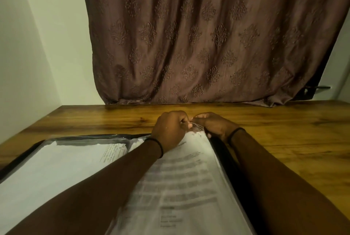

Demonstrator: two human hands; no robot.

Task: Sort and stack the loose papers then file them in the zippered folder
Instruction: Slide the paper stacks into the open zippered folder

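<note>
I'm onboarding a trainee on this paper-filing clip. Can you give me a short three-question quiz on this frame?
1. True or false: the left hand and right hand both pinch at the far corner of the right-hand paper stack.
2. Pick one: the zippered folder is (A) zipped shut, (B) lying open with papers on both halves, (C) standing upright.
3. Fill in: the folder lies on a wooden ____.

Key: 1 true; 2 B; 3 table.
</note>
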